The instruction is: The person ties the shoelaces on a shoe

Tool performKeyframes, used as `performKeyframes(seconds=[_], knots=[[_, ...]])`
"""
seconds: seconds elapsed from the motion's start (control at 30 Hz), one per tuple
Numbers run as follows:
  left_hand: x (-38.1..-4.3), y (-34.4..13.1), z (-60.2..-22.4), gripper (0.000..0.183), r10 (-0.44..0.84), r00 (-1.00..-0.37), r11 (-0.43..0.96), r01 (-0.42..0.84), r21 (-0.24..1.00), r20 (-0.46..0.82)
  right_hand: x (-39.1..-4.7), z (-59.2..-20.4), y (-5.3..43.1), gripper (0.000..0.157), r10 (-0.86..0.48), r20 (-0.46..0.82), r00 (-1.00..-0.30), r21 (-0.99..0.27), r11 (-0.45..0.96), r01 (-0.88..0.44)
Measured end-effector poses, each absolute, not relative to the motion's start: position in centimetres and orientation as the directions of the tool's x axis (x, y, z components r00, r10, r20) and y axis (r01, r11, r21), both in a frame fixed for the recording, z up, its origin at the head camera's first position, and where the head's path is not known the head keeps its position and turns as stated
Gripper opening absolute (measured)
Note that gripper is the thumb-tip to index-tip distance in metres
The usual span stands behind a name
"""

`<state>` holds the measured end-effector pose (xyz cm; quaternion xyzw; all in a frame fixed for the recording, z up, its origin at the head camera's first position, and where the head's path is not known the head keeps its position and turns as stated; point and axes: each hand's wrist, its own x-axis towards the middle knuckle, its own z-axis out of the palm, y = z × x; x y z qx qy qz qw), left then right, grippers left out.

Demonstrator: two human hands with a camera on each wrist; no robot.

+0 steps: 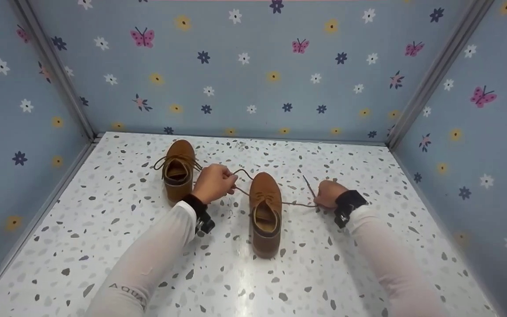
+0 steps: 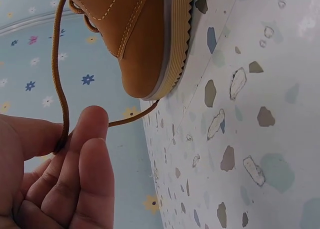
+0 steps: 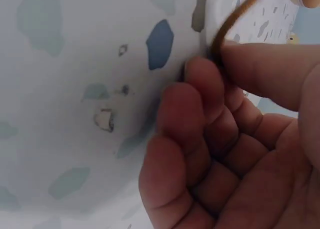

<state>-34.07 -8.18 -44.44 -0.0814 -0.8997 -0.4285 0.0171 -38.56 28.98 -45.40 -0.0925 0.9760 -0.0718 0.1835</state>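
A brown ankle boot (image 1: pixel 266 246) stands on the speckled surface between the two hands, its toe facing the back panel. On its left side, the left hand (image 1: pixel 214 182) pinches a brown shoelace (image 2: pixel 58 74) between thumb and finger; the lace runs up to the boot's eyelets in the left wrist view. The right hand (image 1: pixel 329 193) pinches the other lace (image 1: pixel 298 204), drawn out sideways from the boot, with its loose end poking up past the fingers. A second brown boot (image 1: pixel 181 149), its laces tied in a bow, stands just behind the left hand.
The white speckled surface (image 1: pixel 183 281) is bounded by blue flowered panels at the back (image 1: pixel 253 88), left (image 1: pixel 16 145) and right (image 1: pixel 478 145). Grey metal strips (image 1: pixel 438 66) cover the corners. Each wrist wears a black strap with a small camera (image 1: pixel 205 223).
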Motion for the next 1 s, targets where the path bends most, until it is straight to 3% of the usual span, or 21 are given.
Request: performKeyframes(seconds=[0.13,0.47,0.73,1.0], knots=[[-34.1,-8.2,-44.4,0.027,0.12,-0.989,0.574,0.139,0.807,0.086,-38.8,-45.1,29.2,0.03,-0.202,-0.306,-0.93,-0.209,0.968,-0.142],[-34.2,-8.1,-44.1,0.027,0.116,-0.992,0.492,0.108,0.864,0.058,-39.1,-44.1,29.5,0.013,-0.202,-0.16,-0.966,-0.582,0.81,-0.073],[-34.2,-7.9,-43.7,0.025,0.105,-0.993,0.407,0.087,0.909,0.048,-39.5,-43.5,29.4,0.01,-0.195,-0.096,-0.976,-0.753,0.656,-0.057],[-34.3,-7.4,-43.4,0.022,0.106,-0.994,0.265,0.043,0.963,0.015,-39.8,-42.5,29.3,0.03,-0.217,-0.155,-0.964,-0.823,0.568,0.004]])
